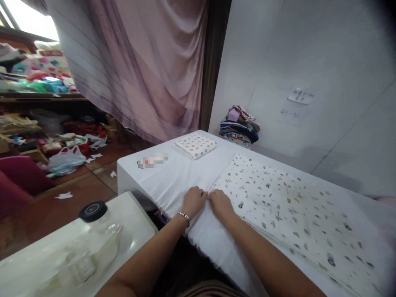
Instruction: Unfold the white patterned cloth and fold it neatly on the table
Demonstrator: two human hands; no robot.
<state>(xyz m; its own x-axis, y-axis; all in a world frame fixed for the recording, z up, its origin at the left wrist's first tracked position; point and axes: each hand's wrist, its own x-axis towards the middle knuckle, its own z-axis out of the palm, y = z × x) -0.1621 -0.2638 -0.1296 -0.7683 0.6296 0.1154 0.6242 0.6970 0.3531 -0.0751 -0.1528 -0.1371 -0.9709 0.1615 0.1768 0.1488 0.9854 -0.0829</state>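
A white cloth (pixel 278 202) printed with small grey and brown motifs lies spread flat along the right part of the white-covered table (pixel 182 181). At its left edge, near the front corner, my left hand (pixel 194 201) and my right hand (pixel 221 205) meet almost side by side. Both have their fingers closed in a pinch on the edge of the cloth. The fingertips are small and partly hidden. Beyond them, a folded printed cloth (pixel 196 145) rests near the table's far corner.
A blurred-out item (pixel 152 160) lies at the table's left. In front left stands a white surface (pixel 136 214) with a round black lid (pixel 93 210) and a clear plastic bag (pixel 89 264). Folded fabrics (pixel 239 126) are stacked by the wall; a pink curtain (pixel 161 62) hangs behind.
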